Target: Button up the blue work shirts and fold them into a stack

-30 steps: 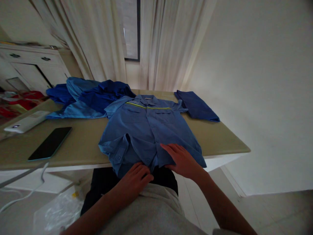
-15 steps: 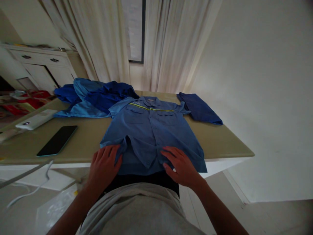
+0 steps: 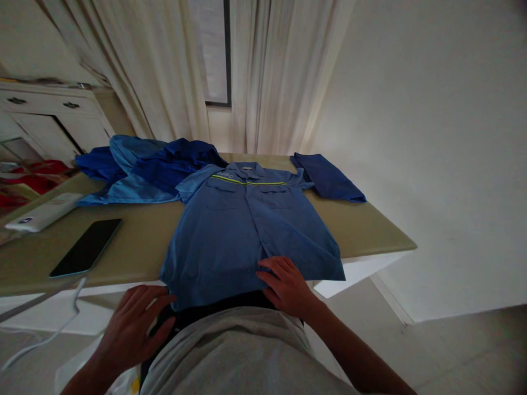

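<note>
A blue short-sleeved work shirt point(image 3: 230, 236) lies front up on the table, collar at the far end, with a yellow stripe across the chest. Its hem hangs over the near table edge. My left hand point(image 3: 138, 323) is beside the shirt's left hem corner, fingers stretched out and thumb apart, fingertips at the fabric's edge. On the lower front, near the button placket, my right hand point(image 3: 286, 285) rests with its fingers spread on the cloth.
Crumpled blue garments point(image 3: 156, 164) lie at the back left. A folded dark blue garment point(image 3: 329, 178) lies at the back right. A phone point(image 3: 86, 247) and a white device point(image 3: 45, 211) are on the table's left, with a cable point(image 3: 76, 307) hanging over the edge.
The raised fold in the shirt's left lower front now lies flat. My left hand moved left and toward me, to the hem corner. My right hand shifted slightly left. The view turned slightly right.
</note>
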### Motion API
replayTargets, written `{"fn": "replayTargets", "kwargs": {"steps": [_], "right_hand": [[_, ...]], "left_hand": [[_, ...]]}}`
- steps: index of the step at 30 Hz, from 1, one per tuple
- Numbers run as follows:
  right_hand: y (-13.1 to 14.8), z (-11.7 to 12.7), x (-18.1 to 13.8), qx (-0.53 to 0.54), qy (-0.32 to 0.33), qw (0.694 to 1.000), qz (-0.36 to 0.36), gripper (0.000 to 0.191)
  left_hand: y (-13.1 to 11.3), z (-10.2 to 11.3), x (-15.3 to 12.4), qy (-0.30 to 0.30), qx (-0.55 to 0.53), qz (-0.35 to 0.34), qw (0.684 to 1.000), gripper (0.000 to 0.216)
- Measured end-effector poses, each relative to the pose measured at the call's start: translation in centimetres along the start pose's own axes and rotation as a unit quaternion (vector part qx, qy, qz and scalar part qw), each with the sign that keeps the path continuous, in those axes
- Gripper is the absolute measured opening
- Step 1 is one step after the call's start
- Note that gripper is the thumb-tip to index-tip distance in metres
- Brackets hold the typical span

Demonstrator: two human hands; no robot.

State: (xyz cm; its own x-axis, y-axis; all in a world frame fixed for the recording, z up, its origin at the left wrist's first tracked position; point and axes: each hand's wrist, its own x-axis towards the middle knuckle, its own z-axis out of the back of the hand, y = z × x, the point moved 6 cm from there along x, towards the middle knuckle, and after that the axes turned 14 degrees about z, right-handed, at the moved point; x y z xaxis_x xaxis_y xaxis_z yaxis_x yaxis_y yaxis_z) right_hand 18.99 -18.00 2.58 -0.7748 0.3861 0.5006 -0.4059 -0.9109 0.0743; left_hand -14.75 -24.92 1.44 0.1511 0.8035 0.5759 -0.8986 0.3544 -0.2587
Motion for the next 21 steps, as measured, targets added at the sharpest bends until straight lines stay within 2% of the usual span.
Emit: {"fn": "replayTargets", "kwargs": {"steps": [2,4,6,8,10,13,17,19,21], "right_hand": [[0.0,0.0,-1.5,-0.029,-0.002,1.000,-0.006,0.049],[-0.4,0.0,-2.6,-0.063,-0.018,0.997,-0.030,0.064],[-1.1,0.1,-3.3,-0.076,-0.032,0.995,-0.054,0.075],[-1.9,0.4,-3.5,-0.063,-0.026,0.996,-0.062,0.079],[-2.4,1.0,-3.3,-0.035,-0.006,0.998,-0.055,0.077],[-2.8,2.3,-3.0,0.023,0.019,0.998,-0.062,0.068],[-3.3,3.7,-1.8,0.090,0.017,0.989,-0.118,0.040],[-4.0,3.8,-0.4,0.097,0.006,0.984,-0.151,0.033],[-5.2,3.4,1.4,0.080,0.008,0.980,-0.182,0.031]], "left_hand": [[-1.9,-0.6,0.6,-0.026,-0.013,-0.011,1.000,0.020],[-5.0,-2.1,2.1,-0.024,-0.023,-0.039,0.999,0.019],[-8.7,-4.2,4.2,0.013,-0.021,-0.080,0.996,0.023],[-11.8,-6.6,6.2,0.065,-0.015,-0.109,0.992,0.042],[-13.9,-8.6,7.6,0.103,-0.009,-0.116,0.988,0.058],[-15.1,-10.3,8.8,0.124,-0.012,-0.084,0.989,0.054],[-15.2,-10.5,10.1,0.153,-0.053,-0.046,0.986,0.043],[-14.8,-11.0,11.6,0.173,-0.063,-0.024,0.983,0.031],[-14.0,-12.0,13.8,0.188,-0.054,0.013,0.981,0.034]]}}
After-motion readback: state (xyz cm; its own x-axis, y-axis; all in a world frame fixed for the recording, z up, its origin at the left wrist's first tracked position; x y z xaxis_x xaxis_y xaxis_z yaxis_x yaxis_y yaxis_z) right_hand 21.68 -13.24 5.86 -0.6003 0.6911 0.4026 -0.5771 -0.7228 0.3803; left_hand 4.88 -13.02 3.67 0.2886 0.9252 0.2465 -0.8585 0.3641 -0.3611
